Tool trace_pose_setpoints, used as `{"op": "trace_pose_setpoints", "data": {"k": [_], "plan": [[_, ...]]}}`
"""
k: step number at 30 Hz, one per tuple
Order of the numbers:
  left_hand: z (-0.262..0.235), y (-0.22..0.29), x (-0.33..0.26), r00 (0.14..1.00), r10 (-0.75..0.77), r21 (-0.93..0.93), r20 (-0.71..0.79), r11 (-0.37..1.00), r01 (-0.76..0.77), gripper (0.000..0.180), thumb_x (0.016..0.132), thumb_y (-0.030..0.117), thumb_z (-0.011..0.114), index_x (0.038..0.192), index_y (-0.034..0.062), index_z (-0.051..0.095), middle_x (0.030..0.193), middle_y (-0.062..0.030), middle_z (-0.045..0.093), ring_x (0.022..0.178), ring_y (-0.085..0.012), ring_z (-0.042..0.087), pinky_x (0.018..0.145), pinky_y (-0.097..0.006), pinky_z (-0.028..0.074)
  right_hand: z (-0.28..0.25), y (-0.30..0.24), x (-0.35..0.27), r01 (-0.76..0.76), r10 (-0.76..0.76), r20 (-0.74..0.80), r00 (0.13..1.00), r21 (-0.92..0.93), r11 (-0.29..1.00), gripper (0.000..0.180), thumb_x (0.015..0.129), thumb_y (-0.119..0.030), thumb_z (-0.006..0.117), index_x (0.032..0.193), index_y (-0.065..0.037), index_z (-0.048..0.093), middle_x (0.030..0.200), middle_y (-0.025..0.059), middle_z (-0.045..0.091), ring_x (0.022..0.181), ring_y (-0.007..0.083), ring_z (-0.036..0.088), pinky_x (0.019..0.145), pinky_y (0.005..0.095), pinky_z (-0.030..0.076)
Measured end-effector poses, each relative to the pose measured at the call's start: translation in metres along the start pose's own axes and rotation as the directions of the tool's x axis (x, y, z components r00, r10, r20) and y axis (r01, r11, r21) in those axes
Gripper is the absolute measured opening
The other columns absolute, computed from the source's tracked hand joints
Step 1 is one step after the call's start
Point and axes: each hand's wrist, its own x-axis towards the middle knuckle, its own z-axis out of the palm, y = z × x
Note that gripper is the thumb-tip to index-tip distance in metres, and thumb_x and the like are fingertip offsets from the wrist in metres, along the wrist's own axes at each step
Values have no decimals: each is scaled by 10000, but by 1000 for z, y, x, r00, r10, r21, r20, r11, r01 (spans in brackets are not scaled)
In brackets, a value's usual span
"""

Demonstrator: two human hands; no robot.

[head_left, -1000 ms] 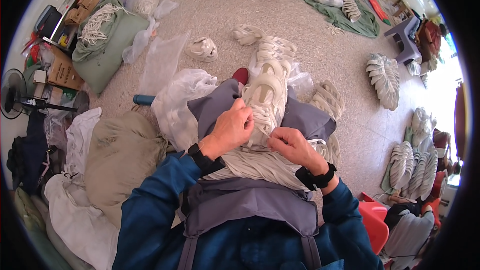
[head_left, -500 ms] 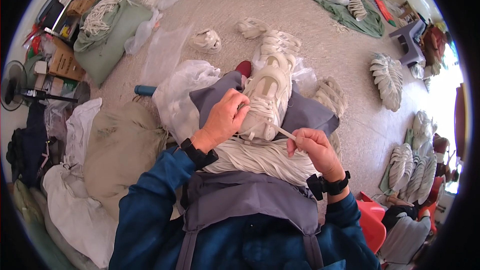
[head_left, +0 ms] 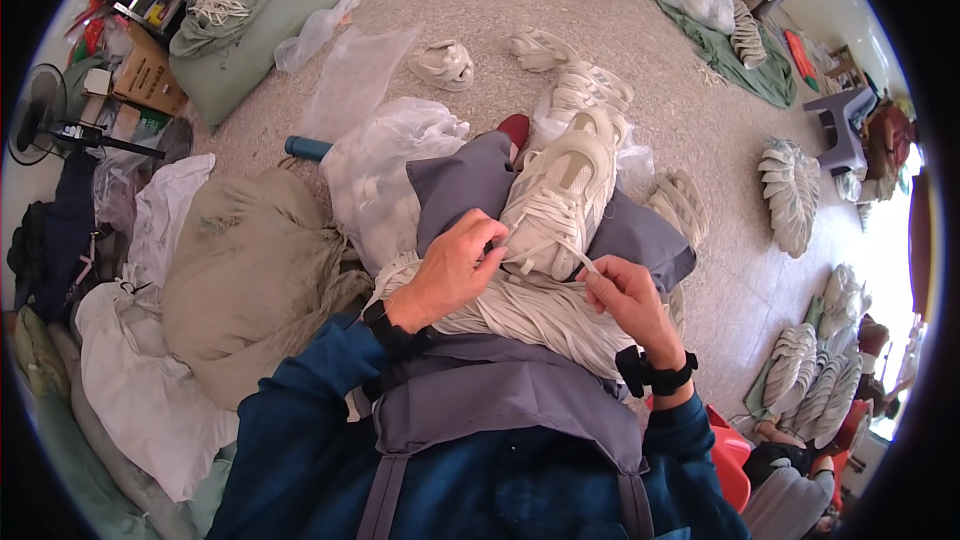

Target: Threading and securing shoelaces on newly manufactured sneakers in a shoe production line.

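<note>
A beige and white sneaker upper [head_left: 575, 165] lies on my lap with its toe pointing away from me and laces criss-crossed over its tongue. At the upper's left edge, my left hand [head_left: 460, 265] is closed in a pinch; a small dark spot shows at its fingertips, too hidden to name. On the other side my right hand [head_left: 628, 298] pinches a flat off-white shoelace [head_left: 578, 252] that runs taut from the upper. Below both hands, a thick bundle of loose off-white laces [head_left: 530, 315] lies across my grey apron [head_left: 500, 390].
Stacked uppers [head_left: 590, 90] trail onto the floor ahead, near a single upper [head_left: 443, 65]. Clear plastic bags [head_left: 375, 165] and a tan sack [head_left: 250, 280] lie left. A fan [head_left: 45, 115] stands far left. Right are bundled uppers [head_left: 788, 195] and a grey stool [head_left: 840, 125].
The view has shifted, so the surroundings sit further right. My right hand has come nearer to the upper, and the lace stretch between them is shorter. My left hand has moved lower along the upper's edge.
</note>
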Motion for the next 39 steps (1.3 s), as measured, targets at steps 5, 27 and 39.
{"op": "trace_pose_setpoints", "data": {"k": [5, 27, 39], "plan": [[9, 15, 15, 976, 205, 36, -77, 979, -202, 111, 901, 37, 700, 1000, 26, 652, 932, -75, 609, 723, -222, 611, 649, -322, 502, 14, -16, -10, 63, -64, 63, 996, 18, 998, 194, 1035, -147, 588, 1054, 14, 695, 802, -9, 641, 710, 58, 565, 655, 238, 482], [50, 15, 39, 928, 336, 595, 159, 718, -362, 146, 785, 101, 648, 924, 66, 620, 918, -81, 553, 883, -255, 569, 786, -395, 398, 59, -8, -6, 398, -299, 393, 869, -197, 896, 120, 934, -87, 616, 934, 14, 682, 873, 177, 701, 806, 366, 679, 715, 417, 525], [60, 10, 40, 920, 379, 581, 96, 729, -361, 124, 772, 119, 660, 874, 65, 613, 899, -82, 554, 865, -262, 583, 804, -403, 391, 56, -6, -7, 385, -306, 333, 892, -205, 900, 135, 939, -124, 646, 905, 6, 647, 796, 187, 640, 719, 377, 613, 663, 419, 489]]}}
